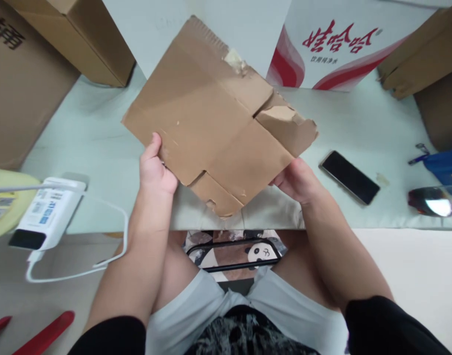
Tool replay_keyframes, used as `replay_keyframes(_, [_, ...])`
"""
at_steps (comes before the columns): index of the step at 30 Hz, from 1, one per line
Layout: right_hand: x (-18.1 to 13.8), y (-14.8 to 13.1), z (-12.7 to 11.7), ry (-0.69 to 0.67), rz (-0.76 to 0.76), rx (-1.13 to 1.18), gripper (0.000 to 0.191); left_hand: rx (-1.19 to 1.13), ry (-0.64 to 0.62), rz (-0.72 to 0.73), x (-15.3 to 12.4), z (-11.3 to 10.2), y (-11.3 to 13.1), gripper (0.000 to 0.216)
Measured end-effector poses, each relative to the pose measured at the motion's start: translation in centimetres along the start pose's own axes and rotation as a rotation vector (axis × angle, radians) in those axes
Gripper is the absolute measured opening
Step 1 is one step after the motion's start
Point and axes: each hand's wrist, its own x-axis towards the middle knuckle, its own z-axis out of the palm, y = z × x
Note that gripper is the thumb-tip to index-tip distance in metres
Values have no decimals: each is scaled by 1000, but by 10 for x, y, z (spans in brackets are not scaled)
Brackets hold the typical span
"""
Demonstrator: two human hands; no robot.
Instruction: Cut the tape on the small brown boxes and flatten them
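A flattened brown cardboard box (pixel 207 113), creased and torn along its far and right edges, is tilted above the table between my hands. My left hand (pixel 155 165) grips its lower left edge, thumb on top and the other fingers underneath. At the lower right corner, my right hand (pixel 295 180) is closed on the cardboard, with most of its fingers hidden beneath. A torn flap (pixel 288 128) sticks out on the right, and a smaller flap (pixel 216 192) hangs toward me.
A black phone (pixel 349 177) lies right of the cardboard, with sunglasses (pixel 431 202) and a blue pouch (pixel 445 165) beyond. A white power bank (pixel 48 214) with a cable sits at the left edge. White printed cartons (pixel 336 49) and brown boxes (pixel 96 42) line the back.
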Motion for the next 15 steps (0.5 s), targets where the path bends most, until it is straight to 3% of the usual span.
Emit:
replay_keyframes(3, [-9,4,13,142,12,-29,64,53,-130,69,0,-3,-3,17])
replay_keyframes(6, [-32,-5,8,328,-49,-18,61,88,-195,57,-3,-1,-2,23])
replay_keyframes(8, [-56,-19,-9,548,-134,-67,56,98,-198,-16,-5,2,1,21])
replay_keyframes(12, [-105,-50,-61,1191,-432,-300,44,90,-167,-137,-7,6,6,8])
replay_keyframes(15, [-123,-64,-103,1415,-483,-547,41,92,-162,-152,-8,10,8,8])
